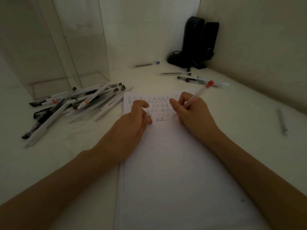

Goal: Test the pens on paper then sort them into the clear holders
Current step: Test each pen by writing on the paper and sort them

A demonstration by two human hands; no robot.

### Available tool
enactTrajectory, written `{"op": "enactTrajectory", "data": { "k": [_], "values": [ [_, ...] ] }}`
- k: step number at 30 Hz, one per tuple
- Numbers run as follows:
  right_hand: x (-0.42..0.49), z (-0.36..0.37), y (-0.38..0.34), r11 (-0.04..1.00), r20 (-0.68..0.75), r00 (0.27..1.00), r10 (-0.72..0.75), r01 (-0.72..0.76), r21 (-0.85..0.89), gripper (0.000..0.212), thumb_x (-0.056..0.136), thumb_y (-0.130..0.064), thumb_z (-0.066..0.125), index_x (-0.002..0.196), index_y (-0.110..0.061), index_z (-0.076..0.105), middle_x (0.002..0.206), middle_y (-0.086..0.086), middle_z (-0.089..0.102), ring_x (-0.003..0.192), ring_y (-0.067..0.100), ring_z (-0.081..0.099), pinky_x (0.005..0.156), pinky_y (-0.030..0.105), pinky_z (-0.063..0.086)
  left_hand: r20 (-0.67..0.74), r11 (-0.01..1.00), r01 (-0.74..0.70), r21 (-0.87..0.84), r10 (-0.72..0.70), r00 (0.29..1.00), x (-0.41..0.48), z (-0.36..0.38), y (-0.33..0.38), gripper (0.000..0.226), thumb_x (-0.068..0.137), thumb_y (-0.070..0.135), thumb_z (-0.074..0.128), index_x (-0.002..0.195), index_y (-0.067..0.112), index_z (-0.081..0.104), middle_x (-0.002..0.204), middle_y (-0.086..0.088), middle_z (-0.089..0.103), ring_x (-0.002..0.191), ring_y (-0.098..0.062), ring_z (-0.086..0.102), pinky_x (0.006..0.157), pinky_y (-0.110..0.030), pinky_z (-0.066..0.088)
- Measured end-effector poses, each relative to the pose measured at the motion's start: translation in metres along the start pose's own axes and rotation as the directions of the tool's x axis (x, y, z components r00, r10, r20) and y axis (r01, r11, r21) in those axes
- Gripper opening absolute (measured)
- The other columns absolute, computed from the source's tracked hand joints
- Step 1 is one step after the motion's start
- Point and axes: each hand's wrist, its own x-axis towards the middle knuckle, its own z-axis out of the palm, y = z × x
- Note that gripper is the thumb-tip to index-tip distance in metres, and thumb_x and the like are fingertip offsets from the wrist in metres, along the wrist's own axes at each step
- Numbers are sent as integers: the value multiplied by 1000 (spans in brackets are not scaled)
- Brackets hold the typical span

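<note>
A white paper pad (174, 163) lies in front of me, with rows of small test marks (159, 107) across its top. My right hand (191, 112) grips a clear pen with a red end (199, 93), its tip down on the paper beside the marks. My left hand (134, 120) rests on the pad's left edge with fingers loosely curled; whether it holds a small thing I cannot tell. A heap of several white and black pens (78, 103) lies to the left. Tall clear holders (63, 47) stand at the back left.
A black device with a cable (196, 45) sits in the back corner. Loose pens lie near it (191, 78) and one lies farther back (146, 64). A single pen (282, 122) lies at the right. Walls close the back and right sides.
</note>
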Motion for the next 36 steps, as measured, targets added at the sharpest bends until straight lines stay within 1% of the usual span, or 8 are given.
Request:
{"op": "enactTrajectory", "data": {
  "k": [3, 7, 12, 14, 20, 24, 29, 36],
  "values": [
    [3, 1, 2, 1000, -12, 1000, -6, 6, -1, 38, 91, -15, 53, 58, -16, 33, 49, -4, 36, 43, 3, 36, 45, 15, 30, -36, 1000, 15, -7, -15, 999, 0, -1, 1, 28, 96, 31, 35, 120, 18, 35, 107, 4, 59, 85, -5, 53, 72, -15, 36],
    [-1, 0, 0, 997, -44, 999, -10, 13, 70, 35, 93, -24, 54, 62, -13, 41, 48, -2, 46, 40, 3, 41, 47, 17, 38, -57, 999, -7, -53, 4, 998, -2, -3, 4, 19, 89, 35, 50, 102, 24, 42, 82, 4, 62, 70, -5, 57, 67, -18, 44],
    [-7, -4, -23, 893, 31, 996, -88, 65, 445, 34, 88, -26, 56, 63, -7, 45, 39, -4, 49, 36, 10, 39, 42, 18, 34, -84, 998, -5, -56, 0, 996, -3, -5, 7, 18, 83, 37, 59, 82, 32, 42, 71, 7, 61, 68, -2, 57, 62, -11, 44],
    [-10, -5, -28, 862, 56, 992, -113, 70, 501, 33, 87, -25, 57, 62, -8, 44, 39, -3, 48, 37, 14, 38, 41, 20, 32, -94, 997, 6, -80, -14, 996, -3, -6, 9, 19, 83, 36, 61, 80, 31, 42, 70, 8, 60, 67, -2, 57, 60, -9, 43],
    [-15, -1, -29, 853, 181, 973, -142, 27, 521, 27, 81, -32, 62, 67, -10, 54, 49, 0, 58, 45, 17, 48, 44, 23, 37, -93, 997, -39, -62, 33, 995, -4, -7, 12, 20, 82, 32, 62, 79, 30, 43, 67, 13, 57, 64, 5, 56, 58, -6, 39],
    [-16, 4, -29, 781, 312, 948, -60, -150, 607, 46, 94, -39, 40, 66, -7, 57, 51, 3, 54, 45, 13, 48, 43, 22, 37, -81, 993, -80, -83, 73, 994, -6, -10, 15, 17, 79, 36, 60, 80, 25, 47, 64, 13, 59, 63, 2, 57, 57, -6, 39],
    [-18, 11, -26, 735, 265, 964, -16, -168, 656, 27, 81, -20, 36, 58, -8, 45, 46, 8, 42, 41, 17, 33, 42, 22, 27, -85, 968, -63, -241, 43, 995, -12, -5, 24, 15, 83, 23, 63, 77, 23, 49, 64, 8, 65, 50, -4, 55, 49, -9, 39],
    [-22, 14, -27, 744, 278, 959, -45, -154, 650, 31, 85, -16, 34, 56, -12, 43, 42, 8, 35, 40, 17, 25, 46, 30, 18, -36, 983, -114, -146, 110, 993, -9, -9, 21, 15, 82, 29, 62, 76, 23, 50, 59, 8, 61, 46, -4, 50, 45, -10, 36]
  ]
}}
